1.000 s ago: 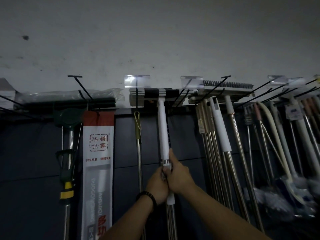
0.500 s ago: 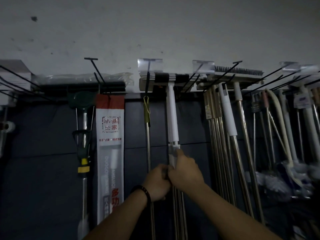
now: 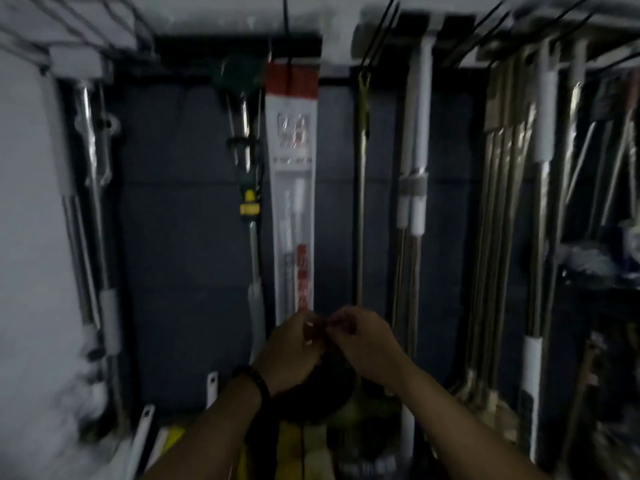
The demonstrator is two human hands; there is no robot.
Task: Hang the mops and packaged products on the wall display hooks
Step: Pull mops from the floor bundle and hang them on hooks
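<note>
Two sets of fingertips (image 3: 341,328) meet low in the middle of the view, curled in toward each other as if pinching something small. Motion blur hides what it is, so I cannot tell whether they grasp anything. Half a second ago the left hand (image 3: 294,351) and right hand (image 3: 369,341) were wrapped round the shaft of the white-handled mop (image 3: 417,140). That mop now hangs free from the top rail with neither hand on it, so I judge its hanging done and the person has turned to something lower. The view has also tipped downward. The hands now sit just under the bottom edge of the packaged product (image 3: 294,188), which hangs between the green-headed mop (image 3: 247,188) and a thin brass pole (image 3: 362,202). A dark rounded thing (image 3: 332,386) lies right beneath them, unclear in the blur. Room is tight here, with hanging shafts close on both sides and a dense bundle of poles (image 3: 498,220) further right. The widest bare stretch is the dark back panel (image 3: 187,237) to the left. Overhead, wire hooks (image 3: 285,15) jut toward the person, so anything raised must pass their tips.
</note>
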